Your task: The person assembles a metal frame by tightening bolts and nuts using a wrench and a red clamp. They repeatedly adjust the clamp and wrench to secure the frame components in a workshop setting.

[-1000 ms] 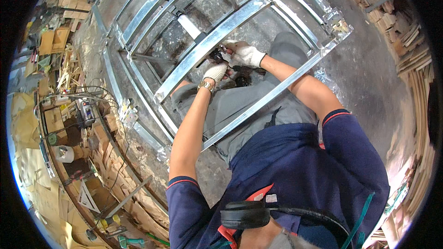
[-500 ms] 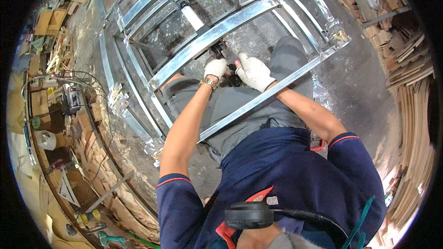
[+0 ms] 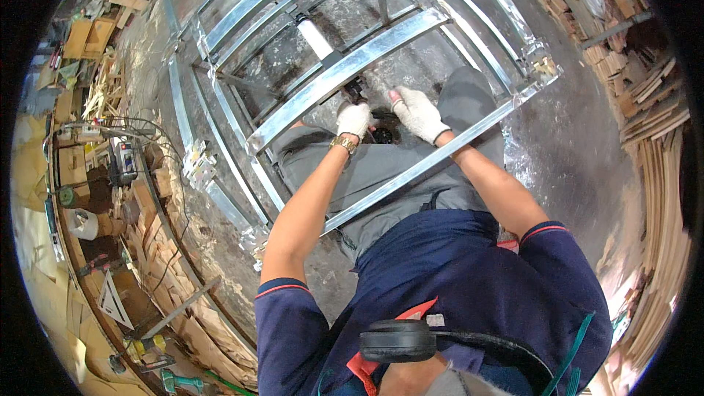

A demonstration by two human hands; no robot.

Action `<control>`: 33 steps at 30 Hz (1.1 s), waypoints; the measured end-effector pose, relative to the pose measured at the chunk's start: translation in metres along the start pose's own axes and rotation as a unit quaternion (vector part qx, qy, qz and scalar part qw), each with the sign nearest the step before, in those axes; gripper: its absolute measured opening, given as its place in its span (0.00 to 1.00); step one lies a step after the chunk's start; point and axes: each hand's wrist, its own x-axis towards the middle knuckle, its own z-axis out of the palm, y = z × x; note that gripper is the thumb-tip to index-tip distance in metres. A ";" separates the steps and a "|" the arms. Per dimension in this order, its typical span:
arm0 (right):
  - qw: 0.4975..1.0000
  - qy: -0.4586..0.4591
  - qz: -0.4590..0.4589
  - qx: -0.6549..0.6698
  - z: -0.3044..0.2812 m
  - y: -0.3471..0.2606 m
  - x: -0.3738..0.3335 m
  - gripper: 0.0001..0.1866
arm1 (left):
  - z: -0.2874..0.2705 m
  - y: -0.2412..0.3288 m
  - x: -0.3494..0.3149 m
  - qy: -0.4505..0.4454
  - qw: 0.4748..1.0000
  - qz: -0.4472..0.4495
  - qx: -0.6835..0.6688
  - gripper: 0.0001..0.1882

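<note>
Presently on view: 1 large open frame of silvery square metal tubing [image 3: 389, 45], resting on the grey, stained floor [image 3: 572, 139] and surrounding the seated person's legs. Fitted within it, 1 white cylinder with black ends [image 3: 315, 39], its lower end meeting a broad crossbar; 1 small black fitting [image 3: 356, 91] below that bar, partly covered by it.

Hands, 2, both in white knitted gloves. Left hand [image 3: 354, 119], with 1 gold-coloured watch [image 3: 343, 144] at the wrist: just below the fitting, its grip hidden; cannot tell whether clamped on anything. Right hand [image 3: 419, 115]: apart from the left; whether its grip is apart or together, cannot tell.

In the way: 1 long front rail [image 3: 396, 183], crossing above the right forearm.

Surroundings, left: 1 white triangular square [image 3: 114, 301], 1 teal power drill [image 3: 181, 382], 1 white roll [image 3: 85, 224]. Right: stacked timber strips [image 3: 664, 198], too many to count.
</note>
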 end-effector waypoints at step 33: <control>0.891 -0.227 0.181 0.349 -0.019 -0.026 -0.023 0.23 | 0.034 -0.018 0.022 0.180 0.934 -0.113 -0.287 0.16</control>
